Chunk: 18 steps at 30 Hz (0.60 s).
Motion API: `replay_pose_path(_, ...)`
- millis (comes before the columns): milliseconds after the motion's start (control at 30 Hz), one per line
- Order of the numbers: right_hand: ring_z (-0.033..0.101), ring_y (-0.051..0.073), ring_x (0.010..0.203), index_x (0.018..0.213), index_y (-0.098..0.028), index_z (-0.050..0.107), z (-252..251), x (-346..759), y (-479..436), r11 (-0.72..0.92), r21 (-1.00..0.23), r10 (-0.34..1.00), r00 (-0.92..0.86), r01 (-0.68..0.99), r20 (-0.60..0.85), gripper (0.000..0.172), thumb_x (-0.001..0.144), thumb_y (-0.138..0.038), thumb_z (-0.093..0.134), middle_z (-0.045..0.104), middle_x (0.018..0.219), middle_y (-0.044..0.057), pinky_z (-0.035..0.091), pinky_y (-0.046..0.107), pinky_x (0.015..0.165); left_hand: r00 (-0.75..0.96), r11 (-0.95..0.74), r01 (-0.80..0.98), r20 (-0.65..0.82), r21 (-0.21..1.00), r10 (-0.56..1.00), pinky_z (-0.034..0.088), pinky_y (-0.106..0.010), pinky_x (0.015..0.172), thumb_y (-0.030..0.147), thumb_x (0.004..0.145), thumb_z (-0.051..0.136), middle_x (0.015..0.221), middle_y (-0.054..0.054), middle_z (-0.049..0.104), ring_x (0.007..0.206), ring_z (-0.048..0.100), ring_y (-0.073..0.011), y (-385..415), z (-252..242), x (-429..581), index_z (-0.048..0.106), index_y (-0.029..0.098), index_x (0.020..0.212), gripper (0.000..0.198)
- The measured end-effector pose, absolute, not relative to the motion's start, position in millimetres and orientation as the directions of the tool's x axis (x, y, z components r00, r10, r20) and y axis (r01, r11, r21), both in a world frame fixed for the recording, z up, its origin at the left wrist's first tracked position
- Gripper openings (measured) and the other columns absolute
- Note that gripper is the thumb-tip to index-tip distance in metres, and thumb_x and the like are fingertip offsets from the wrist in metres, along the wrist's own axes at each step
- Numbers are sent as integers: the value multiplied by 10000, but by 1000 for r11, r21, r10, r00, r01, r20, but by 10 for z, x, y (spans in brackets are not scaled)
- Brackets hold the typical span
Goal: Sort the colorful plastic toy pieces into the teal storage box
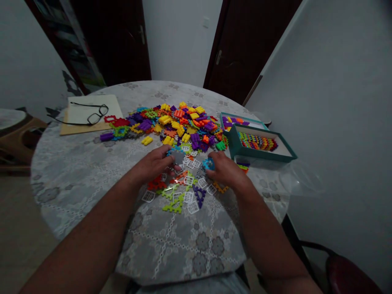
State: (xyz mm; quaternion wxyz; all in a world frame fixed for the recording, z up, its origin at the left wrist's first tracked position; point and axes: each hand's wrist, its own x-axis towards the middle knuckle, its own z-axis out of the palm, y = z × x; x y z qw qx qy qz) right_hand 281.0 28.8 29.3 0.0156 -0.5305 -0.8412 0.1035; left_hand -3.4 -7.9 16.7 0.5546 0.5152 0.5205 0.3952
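Observation:
Over the near edge of a heap of plastic building pieces (174,122), my left hand (154,164) is closed on a grey square building piece (178,157), with blue toothed edges showing beyond it. My right hand (226,168) has its fingers wrapped round a blue building piece (208,164). Between and below the hands lie small white lattice window pieces (188,197), green toothed pieces (173,206), a purple triangular frame (200,196) and red-orange pieces (157,183). An orange toothed piece (221,187) lies just under my right hand.
A teal box (260,155) of colourful linked pieces stands at the right, its lid (225,118) behind it. Black glasses (93,118) rest on paper (113,106) at the left. Clear plastic (301,177) hangs at the right edge of the round table (82,175).

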Motion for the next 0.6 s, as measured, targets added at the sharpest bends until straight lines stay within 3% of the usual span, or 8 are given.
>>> replay_pose_path(167, 600, 271, 1294, 1534, -239, 487, 325, 2707, 190, 645, -415, 757, -612, 642, 230, 591, 979, -209, 689, 564, 1451, 142, 538, 426, 1095, 156, 183, 96, -196, 978, 968, 612, -347, 631, 460, 841, 797, 970, -70, 744, 902, 780, -287, -98, 196, -16, 622, 225, 994, 330)
replay_pose_path(267, 571, 280, 1350, 1587, -289, 436, 278, 2513, 86, 759, -470, 632, -683, 451, 365, 648, 993, -160, 658, 552, 1472, 134, 544, 478, 1114, 199, 165, 103, -183, 981, 963, 583, -330, 624, 474, 859, 768, 916, -54, 743, 792, 737, -241, -129, 226, -3, 652, 219, 1029, 327)
replay_pose_path(400, 566, 288, 1365, 1613, -279, 418, 116, 2241, -8, 797, -463, 583, -696, 389, 419, 696, 978, -117, 653, 538, 1475, 154, 527, 506, 1158, 261, 108, 78, -125, 991, 957, 591, -333, 675, 441, 886, 718, 900, -19, 696, 758, 685, -205, -132, 143, -23, 666, 212, 1036, 278)
replay_pose_path(600, 550, 299, 1372, 1591, -253, 457, -24, 2109, -29, 782, -417, 616, -676, 463, 404, 679, 956, -75, 619, 545, 1481, 161, 519, 500, 1180, 259, 163, -1, -157, 987, 953, 627, -346, 774, 346, 858, 692, 1001, -26, 670, 928, 682, -226, -105, 52, -70, 670, 214, 1044, 230)
